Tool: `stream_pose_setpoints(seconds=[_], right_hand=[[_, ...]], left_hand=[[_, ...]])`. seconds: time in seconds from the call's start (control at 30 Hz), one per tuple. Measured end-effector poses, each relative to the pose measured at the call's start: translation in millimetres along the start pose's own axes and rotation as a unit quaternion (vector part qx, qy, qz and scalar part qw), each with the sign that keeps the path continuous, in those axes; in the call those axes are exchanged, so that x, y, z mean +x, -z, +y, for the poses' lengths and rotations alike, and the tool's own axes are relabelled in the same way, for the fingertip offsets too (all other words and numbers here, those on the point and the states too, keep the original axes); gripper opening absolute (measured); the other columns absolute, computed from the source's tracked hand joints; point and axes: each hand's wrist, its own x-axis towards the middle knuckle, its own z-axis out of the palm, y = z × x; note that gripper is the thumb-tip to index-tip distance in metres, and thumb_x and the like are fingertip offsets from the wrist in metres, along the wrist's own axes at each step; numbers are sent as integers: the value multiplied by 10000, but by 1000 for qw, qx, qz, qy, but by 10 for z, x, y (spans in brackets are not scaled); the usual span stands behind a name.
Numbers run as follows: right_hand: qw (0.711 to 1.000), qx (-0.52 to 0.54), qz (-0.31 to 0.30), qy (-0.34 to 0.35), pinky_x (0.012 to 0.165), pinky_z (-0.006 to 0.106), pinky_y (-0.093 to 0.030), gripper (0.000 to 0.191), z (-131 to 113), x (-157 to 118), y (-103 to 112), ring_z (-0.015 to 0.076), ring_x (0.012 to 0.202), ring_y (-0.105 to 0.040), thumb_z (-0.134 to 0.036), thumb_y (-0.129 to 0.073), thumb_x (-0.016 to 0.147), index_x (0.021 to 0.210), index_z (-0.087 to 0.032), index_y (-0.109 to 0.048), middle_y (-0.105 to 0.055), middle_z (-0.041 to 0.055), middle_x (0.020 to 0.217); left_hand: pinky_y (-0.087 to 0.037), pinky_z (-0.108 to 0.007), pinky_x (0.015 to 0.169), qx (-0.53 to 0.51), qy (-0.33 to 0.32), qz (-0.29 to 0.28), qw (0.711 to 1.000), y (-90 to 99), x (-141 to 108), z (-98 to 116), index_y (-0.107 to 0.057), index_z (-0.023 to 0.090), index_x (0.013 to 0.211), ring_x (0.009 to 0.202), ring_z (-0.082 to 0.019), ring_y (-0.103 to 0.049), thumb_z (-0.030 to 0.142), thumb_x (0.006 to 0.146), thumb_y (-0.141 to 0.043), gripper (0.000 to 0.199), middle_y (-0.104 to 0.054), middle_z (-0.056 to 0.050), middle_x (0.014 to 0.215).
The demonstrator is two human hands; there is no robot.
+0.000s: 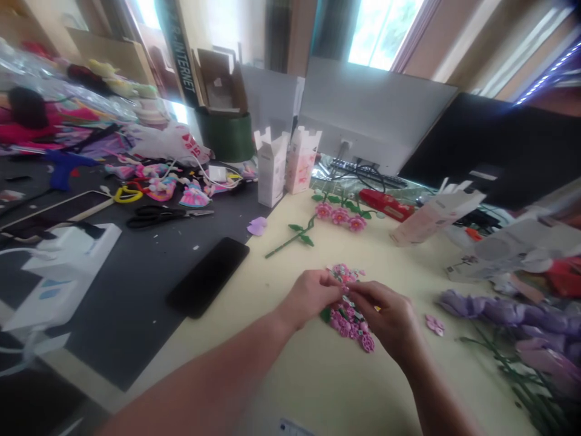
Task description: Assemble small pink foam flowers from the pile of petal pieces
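Note:
My left hand [313,295] and my right hand [385,312] meet above the cream tabletop, fingers closed in a pinch. Between their fingertips is a small pink toy-brick piece [345,290], mostly hidden by the fingers. Loose pink toy-brick pieces [347,324], with some green and white ones, lie in a pile under and around the hands. Beyond them lies a green toy flower stem [290,243] with leaves. Farther back rest several assembled pink toy flowers [339,215]. A separate pink piece [434,325] is right of my right hand.
A black phone [209,275], black scissors [154,216] and a power strip [63,278] lie left. Opened boxes [272,172] stand at the back; another box [436,215] leans right. Purple flowers [503,312] fill the right edge. A red object [385,204] sits behind.

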Motion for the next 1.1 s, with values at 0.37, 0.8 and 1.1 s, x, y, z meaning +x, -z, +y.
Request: stream_pose_setpoints(seconds=[0.37,0.8,1.1], right_hand=[[998,-10,8,57,630,253,-551,143,64,-35,-20,170,687,-690,-284,-574,867,893,-234,-705,-734,32,814],[997,-52,-1,52,652,214,-535,185,113,-98,-26,150,713,-689,-378,-577,872,928,-253,-701,-730,1,864],[993,-114,24,29,568,207,-499,299,16,-111,-70,137,659,-676,-461,-491,900,847,-257,-703,-720,-1,829]], left_hand=[[-488,-233,601,-1,8,-4,1000,-21,-51,37,-669,118,752,581,-106,-597,241,695,-691,137,-644,-20,627],[-505,-256,635,-49,6,-13,999,-34,-47,-54,-681,113,774,586,-120,-606,274,652,-727,207,-650,-25,634],[-384,-191,478,87,-85,39,992,-57,-151,-28,-698,121,743,537,-99,-521,287,698,-649,178,-607,-6,600]])
